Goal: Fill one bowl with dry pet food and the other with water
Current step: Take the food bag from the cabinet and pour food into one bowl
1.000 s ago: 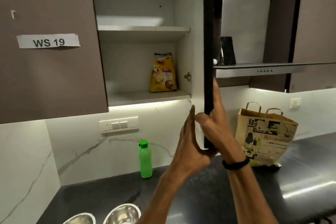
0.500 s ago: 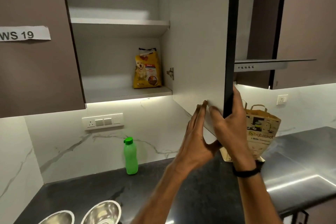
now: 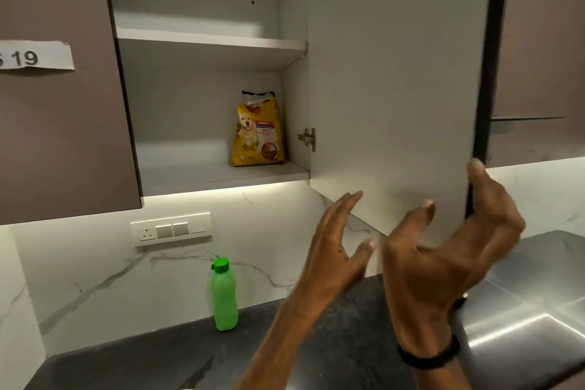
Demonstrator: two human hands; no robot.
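Note:
A yellow pet food bag (image 3: 258, 130) with a dog picture stands upright on the lower shelf of the open wall cabinet, at its right side. A green water bottle (image 3: 224, 298) stands on the black counter (image 3: 152, 364) against the wall. My right hand (image 3: 443, 269) holds the lower outer corner of the white cabinet door (image 3: 392, 73), thumb on the inner face and fingers round the dark edge. My left hand (image 3: 335, 250) is beside it with fingers spread, its tips at the door's bottom edge. No bowls are in view.
The upper shelf (image 3: 205, 41) holds nothing. A switch panel (image 3: 171, 229) sits on the marble wall under the cabinet. A closed brown door with a paper label (image 3: 34, 57) is on the left. A steel surface (image 3: 538, 310) lies at the right.
The door has swung further open to the right with my right hand on it. My left hand has come off the door and spread. My view shifted up, so the bowls and paper bag dropped out.

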